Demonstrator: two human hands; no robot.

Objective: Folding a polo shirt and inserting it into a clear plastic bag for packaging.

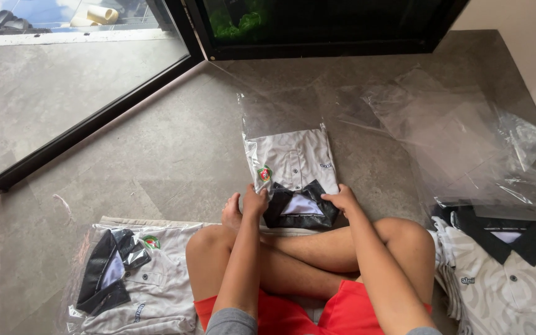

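Note:
A folded grey polo shirt (296, 164) with a black collar lies on the floor in front of my crossed legs, most of it inside a clear plastic bag (280, 115). The collar end sticks out of the bag toward me. My left hand (255, 201) grips the left side of the collar end. My right hand (342, 199) holds the right side. Both hands pinch the shirt's edges at the bag's mouth.
A bagged folded shirt (134, 279) lies at my left. A stack of unbagged folded shirts (504, 273) sits at my right, with loose clear bags (466, 142) behind it. A black-framed glass door (88, 124) runs along the left and the far side.

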